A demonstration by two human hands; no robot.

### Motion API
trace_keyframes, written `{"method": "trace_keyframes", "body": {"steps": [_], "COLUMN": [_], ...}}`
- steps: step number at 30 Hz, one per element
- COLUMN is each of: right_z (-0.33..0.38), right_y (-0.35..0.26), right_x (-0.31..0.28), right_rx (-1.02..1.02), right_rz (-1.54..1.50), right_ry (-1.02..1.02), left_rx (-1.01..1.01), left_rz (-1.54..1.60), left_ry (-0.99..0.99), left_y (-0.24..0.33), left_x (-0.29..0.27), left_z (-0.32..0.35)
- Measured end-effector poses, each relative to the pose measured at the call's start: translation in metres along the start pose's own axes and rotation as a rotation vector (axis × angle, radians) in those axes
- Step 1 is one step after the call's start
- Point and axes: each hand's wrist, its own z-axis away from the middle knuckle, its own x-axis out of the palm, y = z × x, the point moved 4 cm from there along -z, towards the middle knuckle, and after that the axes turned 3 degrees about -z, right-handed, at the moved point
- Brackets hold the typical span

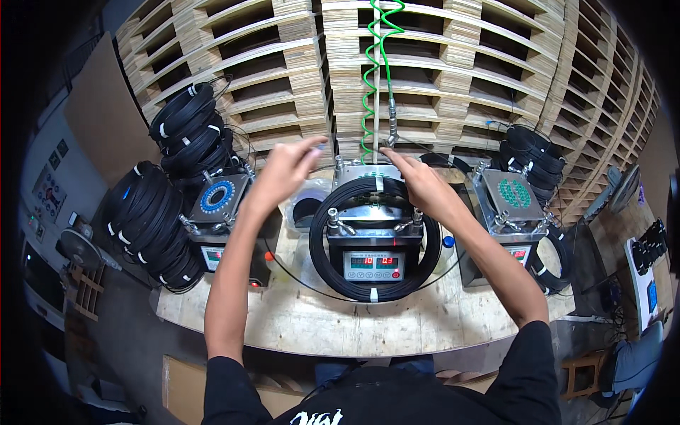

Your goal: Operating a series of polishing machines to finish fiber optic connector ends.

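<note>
Pallet stacks (453,64): pale wooden pallets, piled high behind the bench, filling the upper view.
Workbench (368,326): light wooden top, curved front edge, carrying three metal machines side by side.
Left bundles (152,219): thick black cable coils tied with white bands, stacked beside and behind the left machine (216,212); more (190,120) higher up.
Right bundles (533,159): similar black banded coils, heaped behind the right machine (513,205).
Centre machine (374,237): metal box with clamped plate on top, red-and-green digit display on its front face.
Cable coil (375,237): black thin cable wound in a neat ring, draped around the centre machine, upper arc on the top plate, lower arc hanging down past the display to the bench; bound by white ties at top and bottom; looked tidy, strands lying close together.
Green hose (370,92): spiral air line hanging straight down above the centre machine, ending in a metal fitting.
Left hand (283,170): raised above the bench left of the coil, fingers loosely spread, gripped nothing, clear of the coil.
Right hand (418,180): stretched over the coil's upper right arc, fingers extended toward the metal fitting, not closed round anything; contact with the coil not discernible.
Hands together: well apart, either side of the coil's top.
</note>
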Motion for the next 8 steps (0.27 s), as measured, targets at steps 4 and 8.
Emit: {"method": "trace_keyframes", "body": {"steps": [4, 8], "right_z": [0.025, 0.060], "right_y": [-0.005, 0.042], "right_x": [-0.031, -0.058], "right_rx": [0.001, 0.057], "right_rz": [0.135, 0.162], "right_ry": [0.041, 0.087], "left_rx": [-0.157, -0.203], "left_rz": [0.047, -0.127], "left_ry": [0.132, 0.092], "left_y": [-0.054, -0.108], "left_x": [-0.020, 0.000], "left_z": [0.029, 0.071]}}
